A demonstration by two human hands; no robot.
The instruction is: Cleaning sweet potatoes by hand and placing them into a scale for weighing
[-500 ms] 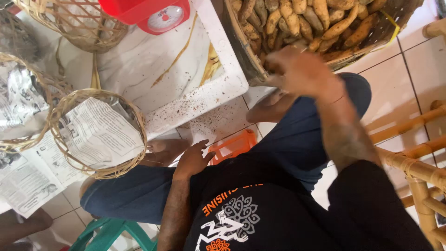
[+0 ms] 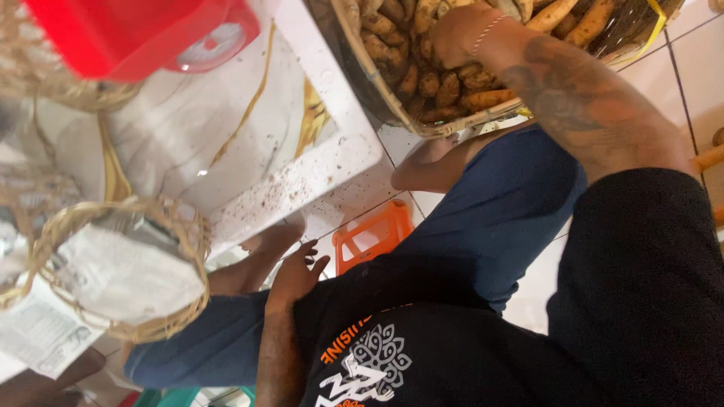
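A white foam tray (image 2: 249, 143), speckled with dark crumbs along its raised edge and streaked with a few yellow strips, takes up the middle left of the head view, lying on the pale tiled floor (image 2: 697, 68). At the top right stands a big woven basket (image 2: 377, 90) with a dark liner, heaped with brown and orange finger-shaped roots (image 2: 422, 83) that look like turmeric or ginger. Lower left sits a smaller round cane basket (image 2: 192, 234) lined with newspaper (image 2: 124, 275), and more newspaper lies spread on the floor beneath it. A red plastic weighing scale (image 2: 136, 30) with a round dial reaches over the top edge of the tray. A small orange plastic stool (image 2: 373, 237) shows between the person's blue-trousered legs, just beside a bare foot (image 2: 430, 162). The right hand (image 2: 456, 34), with a thin bracelet at the wrist, is down among the roots in the big basket, its fingers curled into the pile; whether they are clamped on a root I cannot tell. The left hand (image 2: 294, 275) hangs low by the thigh, near the orange stool and the tray's corner, its fingers spread apart and holding nothing.
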